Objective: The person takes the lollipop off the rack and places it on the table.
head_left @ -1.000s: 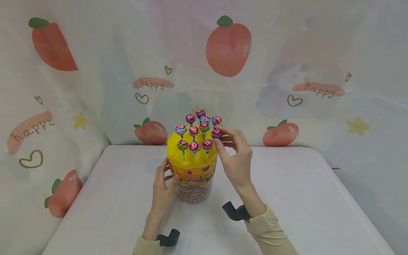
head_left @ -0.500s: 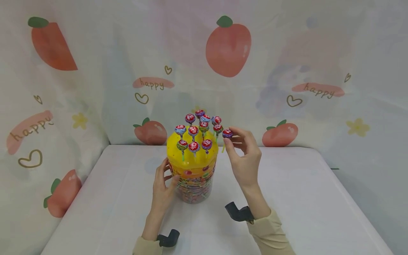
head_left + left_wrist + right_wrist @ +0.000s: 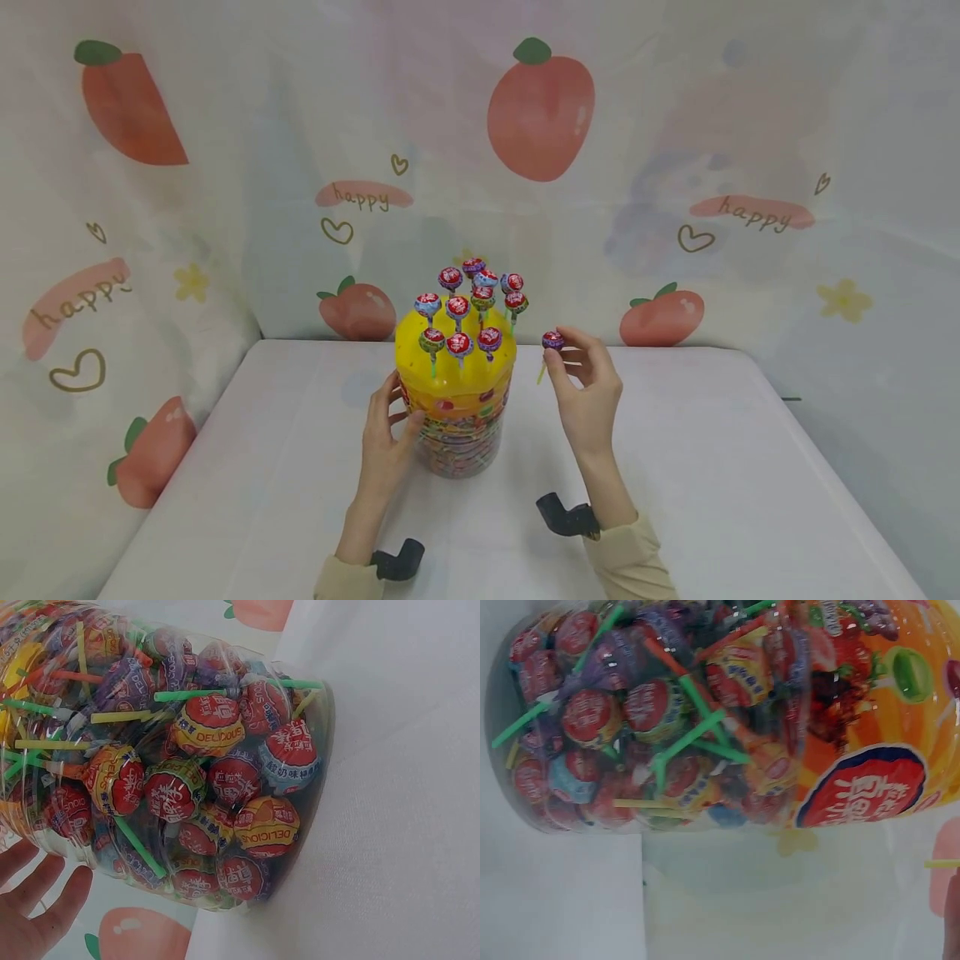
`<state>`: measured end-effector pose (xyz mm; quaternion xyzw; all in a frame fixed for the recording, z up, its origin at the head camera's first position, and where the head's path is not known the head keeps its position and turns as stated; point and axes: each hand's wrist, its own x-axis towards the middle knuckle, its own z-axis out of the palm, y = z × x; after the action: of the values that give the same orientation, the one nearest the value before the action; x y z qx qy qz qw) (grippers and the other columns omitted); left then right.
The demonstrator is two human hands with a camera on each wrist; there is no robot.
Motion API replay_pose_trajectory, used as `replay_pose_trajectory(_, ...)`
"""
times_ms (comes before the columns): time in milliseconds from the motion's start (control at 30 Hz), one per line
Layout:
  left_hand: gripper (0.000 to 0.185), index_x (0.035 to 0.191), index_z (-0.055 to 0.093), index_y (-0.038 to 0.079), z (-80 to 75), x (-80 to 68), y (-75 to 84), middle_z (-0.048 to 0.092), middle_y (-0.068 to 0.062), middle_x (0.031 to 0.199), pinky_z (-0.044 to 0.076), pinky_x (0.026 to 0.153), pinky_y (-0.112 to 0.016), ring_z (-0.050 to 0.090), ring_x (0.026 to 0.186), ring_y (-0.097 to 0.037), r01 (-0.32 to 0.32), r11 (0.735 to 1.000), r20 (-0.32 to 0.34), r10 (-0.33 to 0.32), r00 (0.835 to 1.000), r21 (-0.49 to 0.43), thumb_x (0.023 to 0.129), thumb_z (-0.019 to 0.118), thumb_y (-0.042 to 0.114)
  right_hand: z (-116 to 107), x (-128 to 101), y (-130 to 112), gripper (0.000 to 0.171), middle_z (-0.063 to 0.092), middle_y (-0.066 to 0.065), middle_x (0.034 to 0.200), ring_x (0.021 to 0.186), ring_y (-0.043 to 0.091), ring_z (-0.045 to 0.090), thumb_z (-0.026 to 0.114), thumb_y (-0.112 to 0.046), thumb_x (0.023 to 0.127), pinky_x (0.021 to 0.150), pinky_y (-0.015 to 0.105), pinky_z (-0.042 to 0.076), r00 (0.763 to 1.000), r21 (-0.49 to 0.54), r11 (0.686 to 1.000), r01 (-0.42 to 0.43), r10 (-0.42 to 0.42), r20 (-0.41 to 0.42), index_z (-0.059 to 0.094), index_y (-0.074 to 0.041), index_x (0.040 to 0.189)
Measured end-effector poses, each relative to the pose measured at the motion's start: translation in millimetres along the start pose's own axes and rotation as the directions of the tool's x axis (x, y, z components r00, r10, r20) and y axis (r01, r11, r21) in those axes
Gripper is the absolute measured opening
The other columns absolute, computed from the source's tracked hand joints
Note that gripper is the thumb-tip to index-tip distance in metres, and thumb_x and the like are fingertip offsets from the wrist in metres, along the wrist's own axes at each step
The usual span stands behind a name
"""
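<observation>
Head feed first: my right hand (image 3: 588,400) pinches a purple-and-red wrapped ball lollipop on a yellow stick (image 3: 552,340) between thumb and index finger, up at the candy end, stick tip pointing down-left, in the air right of the tub and apart from it. My left hand (image 3: 386,437) braces the tall clear plastic tub with an orange printed label (image 3: 461,433), thumb on the front, other fingers apart and curved against the side. Tub's upright on the white cloth-covered table (image 3: 690,467), packed with wrapped lollipops (image 3: 176,791). More round foil-wrapped lollipops (image 3: 457,307) stand stick-down in the yellow faceted plastic lid (image 3: 411,358). Right wrist camera gives me only part of the hand and the stick; the pinch itself is out of frame.

Step in hand, my call: carrying one lollipop beside the lid, which way I can't tell from this. Next move calls for the left hand to steady the tub while the right keeps its pinch: stick lined up upright if it's for the lid, a low, gentle release if it's for the table. Bumping neighbouring sticks looks the main risk
</observation>
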<state>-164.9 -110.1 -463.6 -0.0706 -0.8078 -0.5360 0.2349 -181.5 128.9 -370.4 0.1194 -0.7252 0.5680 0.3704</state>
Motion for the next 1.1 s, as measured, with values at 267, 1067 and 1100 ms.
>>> replay_pose_trajectory(267, 0.064, 0.149, 0.032, 0.019, 0.8, -0.1, -0.7, 0.048, -0.008, 0.139, 0.052, 0.095, -0.05, 0.049, 0.125, -0.023, 0.003, 1.0, -0.002, -0.003, 1.0, -0.008, 0.093, 0.063, 0.024, -1.9, -9.3, 19.1, 0.03, 0.065, 0.014, 0.106, 0.083, 0.002, 0.06, 0.067, -0.007, 0.088, 0.074, 0.009, 0.051, 0.998, 0.003, 0.998, -0.064, 0.064, 0.002, 0.064, -0.004, 0.118)
replay_pose_trajectory(1067, 0.064, 0.149, 0.031, 0.019, 1.0, -2.0, 0.6, 0.045, -0.008, 0.142, 0.051, 0.096, -0.051, 0.047, 0.128, -0.024, 0.015, 1.0, 0.005, -0.015, 1.0, -0.022, 0.093, 0.062, 0.022, -7.0, -21.5, 40.7, 0.029, 0.065, 0.024, 0.101, 0.072, 0.005, 0.06, 0.067, -0.001, 0.086, 0.064, 0.008, 0.051, 0.928, -0.032, 0.93, -0.367, 0.368, 0.056, 0.062, 0.007, 0.114)
replay_pose_trajectory(1100, 0.064, 0.149, 0.031, 0.019, 0.8, -1.8, 0.7, 0.045, -0.008, 0.142, 0.051, 0.096, -0.051, 0.047, 0.128, -0.024, 0.016, 1.0, 0.006, -0.016, 1.0, -0.023, 0.093, 0.062, 0.021, -6.6, -21.7, 43.7, 0.029, 0.064, 0.024, 0.1, 0.071, 0.004, 0.06, 0.067, 0.0, 0.086, 0.063, 0.008, 0.05, 0.923, -0.029, 0.925, -0.378, 0.379, 0.058, 0.063, 0.008, 0.114)
